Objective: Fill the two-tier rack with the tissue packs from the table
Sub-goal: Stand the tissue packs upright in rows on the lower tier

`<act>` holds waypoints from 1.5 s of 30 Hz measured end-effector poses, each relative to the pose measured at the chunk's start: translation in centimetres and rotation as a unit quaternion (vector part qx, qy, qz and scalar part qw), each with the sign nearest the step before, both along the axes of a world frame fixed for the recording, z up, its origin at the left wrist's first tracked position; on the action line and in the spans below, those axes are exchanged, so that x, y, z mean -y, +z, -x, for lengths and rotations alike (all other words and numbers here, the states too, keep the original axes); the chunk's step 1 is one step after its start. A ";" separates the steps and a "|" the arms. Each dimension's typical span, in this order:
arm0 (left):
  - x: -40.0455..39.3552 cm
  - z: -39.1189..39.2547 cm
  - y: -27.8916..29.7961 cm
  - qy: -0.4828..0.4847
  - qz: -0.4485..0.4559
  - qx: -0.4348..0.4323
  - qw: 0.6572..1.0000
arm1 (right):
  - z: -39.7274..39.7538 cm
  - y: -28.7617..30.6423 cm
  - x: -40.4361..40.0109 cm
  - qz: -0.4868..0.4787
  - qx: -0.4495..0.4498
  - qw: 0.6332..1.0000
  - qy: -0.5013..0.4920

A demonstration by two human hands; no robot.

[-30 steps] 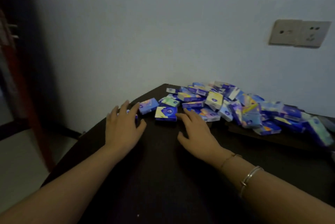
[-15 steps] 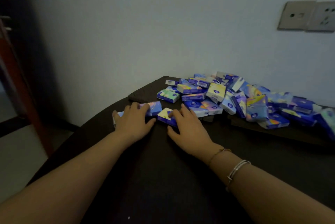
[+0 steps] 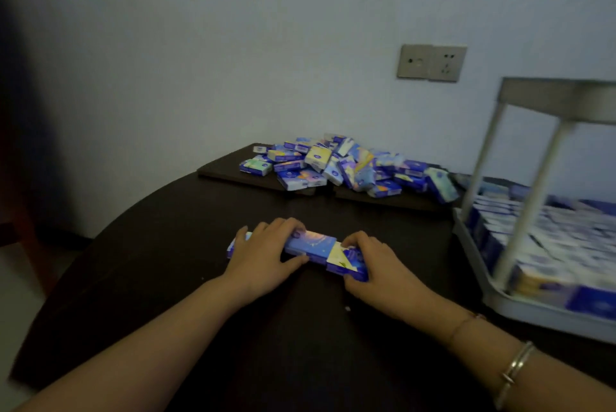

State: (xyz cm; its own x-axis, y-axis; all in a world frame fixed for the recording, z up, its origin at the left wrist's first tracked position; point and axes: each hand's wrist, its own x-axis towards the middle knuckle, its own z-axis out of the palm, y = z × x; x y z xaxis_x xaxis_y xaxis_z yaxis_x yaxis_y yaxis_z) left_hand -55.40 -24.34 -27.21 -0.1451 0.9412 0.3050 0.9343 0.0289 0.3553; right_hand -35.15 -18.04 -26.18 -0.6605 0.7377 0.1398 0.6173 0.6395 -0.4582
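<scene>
Dark wood, nearly black, makes up the round table that fills the lower frame, set against a pale wall. At about 6 o'clock of the tabletop a short row of tissue packs lies end to end, blue with a yellow patch on the right-hand pack. The left hand lies over the row's left end, fingers curled over the far edge and thumb along the near side, gripping the packs there. The right hand clasps the right end the same way, fingers bent over the top and thumb under the near edge; a thin chain and a metal bangle sit on that wrist. At 12 o'clock, well apart from the hands, a loose heap of tissue packs rests on two flat dark boards by the wall. Above it, toward 1 o'clock, a grey socket plate is fixed to the wall. At 3 o'clock stands the two-tier rack with pale posts; its lower tier is packed with upright tissue packs, somewhat blurred. How much the upper tier holds cannot be told.
</scene>
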 end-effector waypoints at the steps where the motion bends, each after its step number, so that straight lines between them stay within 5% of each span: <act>1: 0.3 -1.5 -0.1 -0.012 0.001 -0.008 1.000 | -1.6 0.0 0.8 -0.003 0.003 1.000 -0.008; 7: 1.3 -9.6 -0.2 -0.080 0.019 -0.066 0.994 | -11.1 0.7 5.0 -0.024 -0.002 0.998 -0.062; 14: 1.0 -15.0 -0.4 -0.122 -0.004 -0.118 0.986 | -18.6 2.4 7.2 -0.034 -0.125 0.980 -0.150; 25: 3.0 -21.5 2.2 -0.241 -0.094 0.058 0.964 | -27.2 4.7 6.6 0.125 -0.348 0.864 -0.342; 31: 1.1 -29.2 7.1 -0.288 -0.176 0.108 0.935 | -30.2 7.3 2.9 0.159 -0.407 0.823 -0.363; 37: -1.1 -31.9 4.7 -0.254 -0.184 0.071 0.947 | -29.7 4.1 5.1 0.149 -0.353 0.858 -0.344; 45: 0.8 -29.6 3.9 -0.207 -0.114 0.187 0.954 | -29.4 2.2 6.3 0.174 -0.384 0.865 -0.272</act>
